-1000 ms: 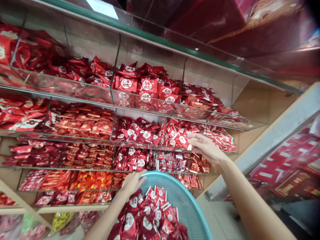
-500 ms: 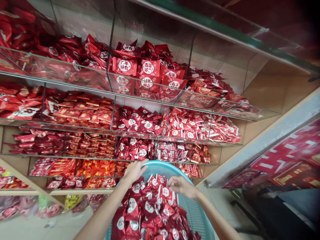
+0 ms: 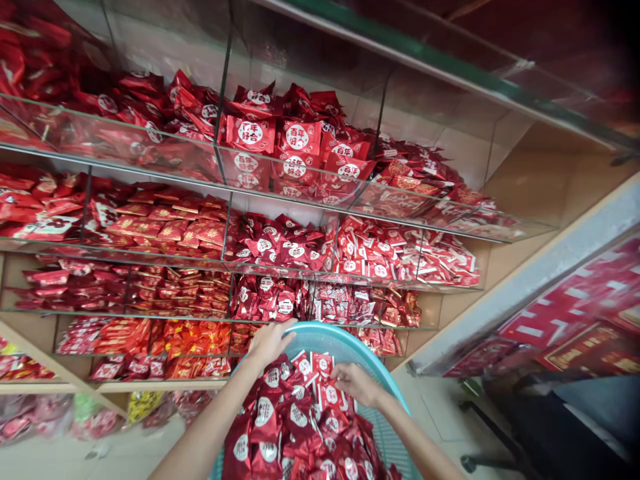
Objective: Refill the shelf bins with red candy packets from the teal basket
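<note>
A turquoise plastic basket (image 3: pixel 395 417) holds a heap of wrapped packets. Dark red packets (image 3: pixel 265 411) with white heart-shaped labels fill its left and front parts. Smaller bright red and white packets (image 3: pixel 330 396) lie towards the back right of the heap. My left hand (image 3: pixel 267 344) is on the basket's far left rim, its thumb over the edge. Over the small packets is my right hand (image 3: pixel 357 385), palm down, with its fingers curled together and the tips against them. What lies between those fingertips is hidden.
A glass-fronted shelf rack (image 3: pixel 280 267) rises just beyond the basket, its compartments full of red packets. Plastic bags (image 3: pixel 37 417) lie under it at the left. A dark chair (image 3: pixel 493 460) with a castor stands on the tiled floor at the right.
My right hand has moved slightly down and left over the small packets. Those packets have shifted and lie a little differently. My left hand has stayed on the rim.
</note>
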A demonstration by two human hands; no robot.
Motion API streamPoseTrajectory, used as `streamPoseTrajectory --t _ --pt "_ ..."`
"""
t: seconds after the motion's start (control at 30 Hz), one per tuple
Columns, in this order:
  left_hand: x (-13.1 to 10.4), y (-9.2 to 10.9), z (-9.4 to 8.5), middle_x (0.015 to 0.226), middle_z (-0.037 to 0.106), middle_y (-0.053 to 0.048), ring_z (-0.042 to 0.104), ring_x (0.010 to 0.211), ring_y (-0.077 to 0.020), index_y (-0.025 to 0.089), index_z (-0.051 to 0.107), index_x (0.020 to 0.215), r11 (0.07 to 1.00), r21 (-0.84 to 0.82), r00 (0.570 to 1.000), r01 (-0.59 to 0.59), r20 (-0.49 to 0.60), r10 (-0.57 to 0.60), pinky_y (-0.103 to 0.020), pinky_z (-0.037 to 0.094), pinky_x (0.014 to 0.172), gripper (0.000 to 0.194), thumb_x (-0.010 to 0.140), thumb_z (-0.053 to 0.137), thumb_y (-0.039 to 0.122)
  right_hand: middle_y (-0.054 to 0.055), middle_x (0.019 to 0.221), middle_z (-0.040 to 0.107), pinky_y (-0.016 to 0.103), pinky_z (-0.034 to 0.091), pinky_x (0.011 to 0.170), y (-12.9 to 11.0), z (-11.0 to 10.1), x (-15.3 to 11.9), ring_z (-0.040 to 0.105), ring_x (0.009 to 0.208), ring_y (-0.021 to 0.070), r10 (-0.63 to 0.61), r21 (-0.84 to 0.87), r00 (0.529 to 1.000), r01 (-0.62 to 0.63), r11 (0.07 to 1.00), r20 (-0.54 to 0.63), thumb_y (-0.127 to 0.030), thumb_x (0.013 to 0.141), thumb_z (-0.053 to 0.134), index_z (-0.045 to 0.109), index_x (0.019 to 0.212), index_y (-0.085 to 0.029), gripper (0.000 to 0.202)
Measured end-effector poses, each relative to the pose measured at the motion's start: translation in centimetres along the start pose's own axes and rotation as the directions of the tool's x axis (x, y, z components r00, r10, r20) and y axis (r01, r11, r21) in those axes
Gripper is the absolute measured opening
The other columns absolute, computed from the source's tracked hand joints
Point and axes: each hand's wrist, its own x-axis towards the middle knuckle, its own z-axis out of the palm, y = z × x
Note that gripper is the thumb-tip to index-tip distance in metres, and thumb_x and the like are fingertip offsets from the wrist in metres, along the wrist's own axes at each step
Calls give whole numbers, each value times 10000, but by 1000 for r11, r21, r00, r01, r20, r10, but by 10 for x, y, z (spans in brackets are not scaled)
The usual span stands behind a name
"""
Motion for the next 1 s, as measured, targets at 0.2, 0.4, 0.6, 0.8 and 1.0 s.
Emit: streamPoseTrajectory --t 0.2,0.4,0.6,0.8,1.0 --pt "-1 -1 1 974 642 -38 585 911 -208 355 408 1237 1000 8 1000 -19 -22 20 -292 418 764 472 828 271 547 6 741 599 236 379 623 -18 0 -6 538 721 154 5 -278 994 -37 960 -113 -224 722 516 561 826 -204 115" --pt "0 -3 4 999 634 -38 578 930 -206 359 411 1234 1000 7 1000 6 -24 -6 -291 412 781 463 828 280 539 31 749 613 247 387 616 -95 -55 -6 561 664 151 -225 -396 902 66 916 -369 -325 858 330 553 824 -204 257" --pt "-1 -5 6 982 635 -39 578 932 -204 354 411 1235 1000 -11 999 -3 -37 3 -295 414 789 458 832 279 528 24 691 598 255 393 594 -168 -143 12 516 575 135 -467 -501 656 154 852 -593 -368 838 389 551 926 -205 246" --pt "-1 -4 4 982 633 -39 577 929 -211 358 413 1232 1000 2 999 1 -43 -1 -307 420 785 445 833 289 511 56 1013 568 335 376 823 -172 -202 46 495 916 185 -608 -720 670 156 676 -426 -134 768 403 478 1105 -203 351" --pt "-2 -4 4 984 632 -34 581 902 -205 360 416 1229 1000 -5 999 0 -48 0 -307 424 780 436 841 273 497 70 1202 459 384 352 868 -175 -200 66 411 1064 227 -564 -833 792 139 536 -231 -187 744 520 422 1185 -220 453"
